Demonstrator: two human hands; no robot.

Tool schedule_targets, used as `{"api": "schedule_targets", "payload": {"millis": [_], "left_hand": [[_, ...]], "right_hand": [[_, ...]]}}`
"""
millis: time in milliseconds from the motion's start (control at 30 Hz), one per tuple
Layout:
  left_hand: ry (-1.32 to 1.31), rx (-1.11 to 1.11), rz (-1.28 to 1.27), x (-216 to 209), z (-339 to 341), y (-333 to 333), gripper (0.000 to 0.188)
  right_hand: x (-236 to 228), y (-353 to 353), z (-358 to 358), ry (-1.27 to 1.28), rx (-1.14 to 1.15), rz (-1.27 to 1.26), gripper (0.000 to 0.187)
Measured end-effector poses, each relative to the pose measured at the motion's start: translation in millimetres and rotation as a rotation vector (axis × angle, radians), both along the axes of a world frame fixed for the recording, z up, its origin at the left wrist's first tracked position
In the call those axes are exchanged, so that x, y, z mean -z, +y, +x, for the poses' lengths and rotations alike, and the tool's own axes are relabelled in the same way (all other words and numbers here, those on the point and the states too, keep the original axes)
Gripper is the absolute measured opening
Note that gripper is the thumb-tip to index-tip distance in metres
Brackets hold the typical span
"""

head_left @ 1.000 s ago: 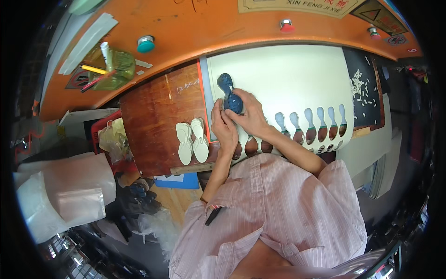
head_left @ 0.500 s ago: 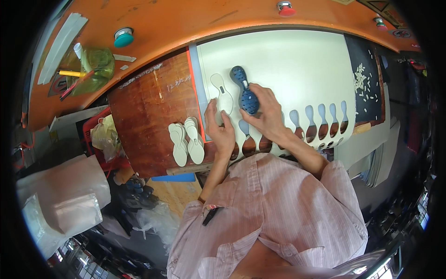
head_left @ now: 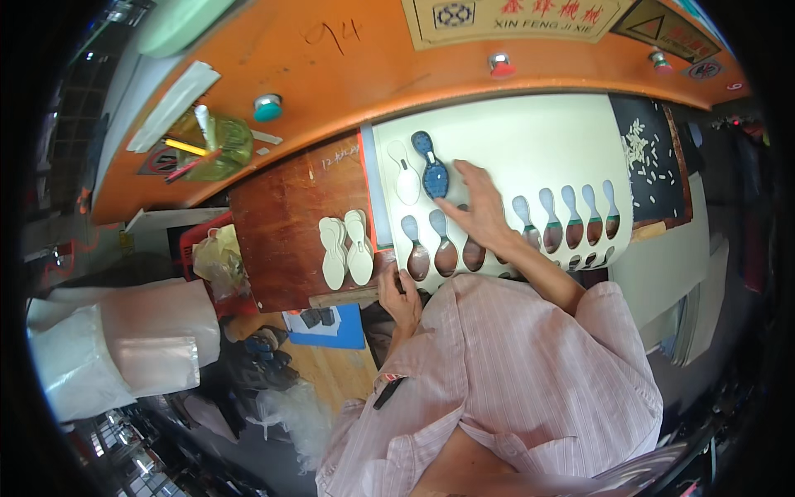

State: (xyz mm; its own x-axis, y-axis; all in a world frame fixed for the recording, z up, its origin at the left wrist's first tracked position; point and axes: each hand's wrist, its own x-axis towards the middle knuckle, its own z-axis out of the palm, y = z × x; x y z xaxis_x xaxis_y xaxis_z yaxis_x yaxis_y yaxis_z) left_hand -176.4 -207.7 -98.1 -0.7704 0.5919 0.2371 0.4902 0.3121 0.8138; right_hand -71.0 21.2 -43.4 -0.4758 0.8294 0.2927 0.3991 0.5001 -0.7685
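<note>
A blue sole-shaped cutting die [head_left: 433,168] lies on a large cream sheet [head_left: 530,141]. Just right of it, my right hand [head_left: 480,211] spreads its fingers, thumb close to the die's lower end, holding nothing. Left of the die a cream insole piece [head_left: 407,180] with a small dark slot lies on the sheet. My left hand [head_left: 401,298] is at the sheet's near left corner, its bent fingers closed on the edge. A row of sole-shaped holes [head_left: 445,257] runs along the sheet's near side.
Two stacks of cut insoles [head_left: 358,253] rest on the brown wooden board [head_left: 273,224] at left. An orange machine beam [head_left: 373,70] with push buttons spans the far side. White scraps [head_left: 638,149] lie on a dark panel at right. A blue board [head_left: 331,331] is below the table.
My left hand has left the insole piece and come back to the sheet's near edge. The right hand has let go of the die and opened. The view has tilted up.
</note>
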Motion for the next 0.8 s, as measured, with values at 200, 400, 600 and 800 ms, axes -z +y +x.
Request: {"api": "schedule_targets", "payload": {"millis": [200, 400, 600, 800], "left_hand": [[0.247, -0.016, -0.002, 25.7, -20.3, 28.5, 0.016], [0.193, 0.027, 0.098, 3.1, -30.7, 59.3, 0.023], [0.061, 0.106, 0.096, -13.0, -46.3, 76.8, 0.032], [0.065, 0.145, 0.158, -27.7, -43.1, 69.9, 0.03]], "right_hand": [[-12.2, 77.4, 121.2, 0.306, 0.438, -0.006, 0.02], [-82.9, 157.7, 248.3, 0.457, 0.747, 0.444, 0.024], [-120.0, 150.2, 283.0, 0.334, 0.5, 0.227, 0.029], [-125.4, 31.7, 303.6, 0.357, 0.755, 0.609, 0.026]]}}
